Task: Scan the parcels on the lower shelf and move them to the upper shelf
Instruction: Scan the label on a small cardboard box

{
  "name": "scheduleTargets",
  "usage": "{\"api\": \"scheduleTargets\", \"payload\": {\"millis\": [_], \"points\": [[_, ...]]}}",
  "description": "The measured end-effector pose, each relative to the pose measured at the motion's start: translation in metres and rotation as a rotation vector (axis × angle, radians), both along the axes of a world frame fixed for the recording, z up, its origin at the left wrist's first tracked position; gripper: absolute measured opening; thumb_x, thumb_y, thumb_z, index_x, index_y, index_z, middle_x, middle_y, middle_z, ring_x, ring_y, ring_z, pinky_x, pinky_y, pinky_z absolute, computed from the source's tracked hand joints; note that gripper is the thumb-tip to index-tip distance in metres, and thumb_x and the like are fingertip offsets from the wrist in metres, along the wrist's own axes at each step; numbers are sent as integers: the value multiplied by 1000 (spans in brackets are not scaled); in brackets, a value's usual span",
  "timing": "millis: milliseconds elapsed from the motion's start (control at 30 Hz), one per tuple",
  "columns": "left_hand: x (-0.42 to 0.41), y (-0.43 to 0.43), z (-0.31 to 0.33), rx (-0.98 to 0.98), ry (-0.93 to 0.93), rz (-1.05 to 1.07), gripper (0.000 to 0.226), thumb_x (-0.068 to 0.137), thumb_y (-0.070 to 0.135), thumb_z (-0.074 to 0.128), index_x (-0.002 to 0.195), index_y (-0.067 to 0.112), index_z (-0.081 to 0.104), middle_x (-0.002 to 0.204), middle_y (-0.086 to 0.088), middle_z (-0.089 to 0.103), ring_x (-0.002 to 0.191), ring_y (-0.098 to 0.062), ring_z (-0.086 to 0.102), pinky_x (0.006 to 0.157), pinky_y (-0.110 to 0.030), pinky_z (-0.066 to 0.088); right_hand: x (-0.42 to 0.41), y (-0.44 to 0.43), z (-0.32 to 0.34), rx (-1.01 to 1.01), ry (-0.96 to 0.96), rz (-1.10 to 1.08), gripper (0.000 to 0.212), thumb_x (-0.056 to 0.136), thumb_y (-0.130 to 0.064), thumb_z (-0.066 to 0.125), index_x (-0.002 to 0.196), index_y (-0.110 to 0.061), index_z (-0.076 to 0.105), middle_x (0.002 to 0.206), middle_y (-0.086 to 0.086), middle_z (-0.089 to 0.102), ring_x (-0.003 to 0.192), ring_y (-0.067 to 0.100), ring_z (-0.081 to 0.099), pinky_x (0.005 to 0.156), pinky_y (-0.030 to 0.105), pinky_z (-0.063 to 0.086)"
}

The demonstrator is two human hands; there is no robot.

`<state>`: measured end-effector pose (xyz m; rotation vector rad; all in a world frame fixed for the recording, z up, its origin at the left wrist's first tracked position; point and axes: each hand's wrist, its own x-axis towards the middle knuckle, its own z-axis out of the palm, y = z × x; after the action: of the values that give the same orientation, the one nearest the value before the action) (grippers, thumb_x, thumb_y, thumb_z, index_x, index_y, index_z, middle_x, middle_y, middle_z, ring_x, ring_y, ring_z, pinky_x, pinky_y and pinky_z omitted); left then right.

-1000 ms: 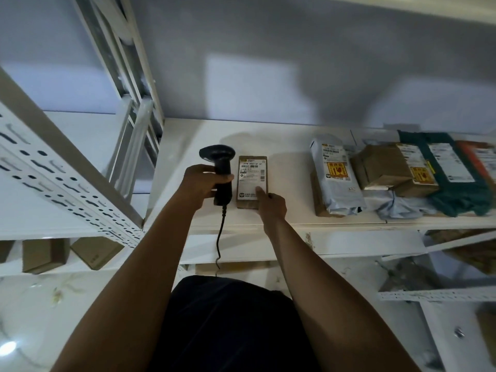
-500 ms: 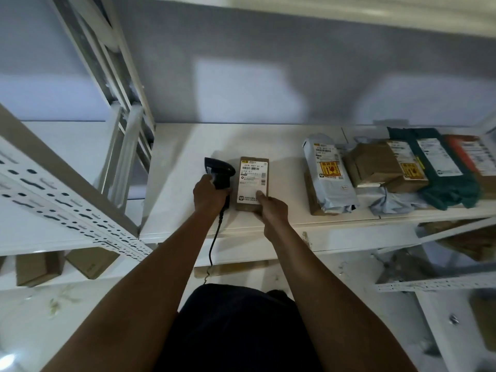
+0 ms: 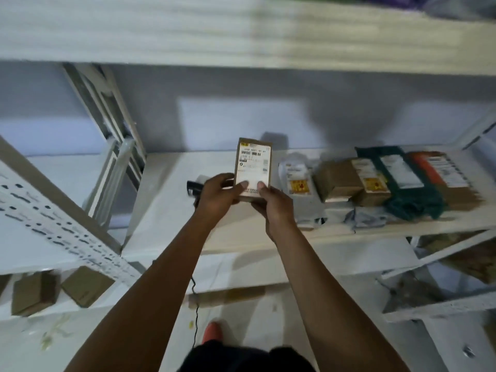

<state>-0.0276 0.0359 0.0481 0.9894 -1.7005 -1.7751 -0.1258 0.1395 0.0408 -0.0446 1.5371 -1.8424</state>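
Note:
A small brown cardboard parcel with a white barcode label is lifted off the lower shelf, tilted up toward the upper shelf. My left hand grips its lower left edge and my right hand grips its lower right edge, thumbs on the label. The black barcode scanner lies on the lower shelf just left of my left hand, its cable hanging over the front edge.
Several parcels sit at the right of the lower shelf: a grey bag, brown boxes, a green bag and an orange one. White perforated rack posts stand left. Brown boxes lie lower left.
My left hand has let go of the scanner, which now lies on the shelf. Both hands took the small parcel and lifted it off the lower shelf; the view tilted upward.

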Motion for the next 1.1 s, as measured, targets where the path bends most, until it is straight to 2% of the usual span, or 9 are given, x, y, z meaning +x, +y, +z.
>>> {"api": "scheduleTargets", "payload": {"millis": [100, 233, 400, 533, 667, 800, 967, 1100], "points": [[-13, 36, 31, -34, 78, -6, 25, 94, 17, 75, 118, 14, 72, 106, 0, 78, 96, -22, 76, 79, -32, 63, -18, 29, 29, -53, 61, 23, 6, 95, -16, 69, 97, -16, 75, 107, 9, 77, 101, 28, 73, 83, 33, 60], [-29, 100, 69, -75, 156, 32, 22, 94, 16, 75, 115, 18, 72, 104, 3, 78, 93, -19, 77, 80, -33, 64, -40, 85, 65, -65, 97, 93, 18, 96, -22, 67, 113, -16, 71, 114, 5, 75, 99, 20, 72, 75, 27, 56], [-39, 172, 99, -133, 204, 64, 27, 94, 19, 75, 121, 16, 71, 110, 3, 77, 95, -18, 77, 80, -32, 63, -57, 153, 98, -98, 163, 158, 19, 99, -24, 64, 115, -17, 68, 116, 5, 75, 105, 21, 72, 96, 33, 57], [-38, 216, 116, -207, 242, 88, 29, 95, 18, 74, 123, 13, 71, 112, 4, 76, 96, -14, 76, 73, -25, 61, -58, 199, 120, -134, 188, 156, 10, 96, -22, 69, 105, -18, 71, 103, 3, 78, 98, 23, 74, 97, 39, 58], [-27, 243, 135, -281, 275, 124, 36, 92, 14, 77, 126, 7, 69, 118, 2, 73, 102, -14, 74, 73, -26, 61, -53, 230, 138, -199, 258, 196, 18, 94, -19, 71, 111, -22, 73, 110, 1, 77, 102, 23, 74, 97, 41, 58], [-16, 259, 161, -350, 312, 130, 38, 91, 10, 77, 126, 4, 66, 119, 1, 73, 99, -9, 74, 72, -24, 61, -47, 248, 159, -266, 365, 193, 22, 91, -19, 74, 113, -23, 74, 108, -4, 78, 99, 21, 75, 93, 42, 59], [-12, 273, 193, -403, 377, 149, 36, 91, 11, 77, 125, 5, 67, 119, -2, 75, 102, -16, 75, 76, -27, 62, -47, 260, 195, -348, 471, 234, 24, 92, -16, 72, 116, -19, 73, 108, 0, 78, 102, 24, 74, 97, 43, 58], [-12, 276, 217, -440, 434, 172, 35, 91, 13, 77, 125, 9, 68, 120, -2, 75, 107, -21, 73, 81, -36, 64, -47, 265, 231, -383, 554, 254, 24, 93, -15, 70, 118, -18, 72, 107, -1, 78, 101, 20, 74, 94, 36, 59]]}}
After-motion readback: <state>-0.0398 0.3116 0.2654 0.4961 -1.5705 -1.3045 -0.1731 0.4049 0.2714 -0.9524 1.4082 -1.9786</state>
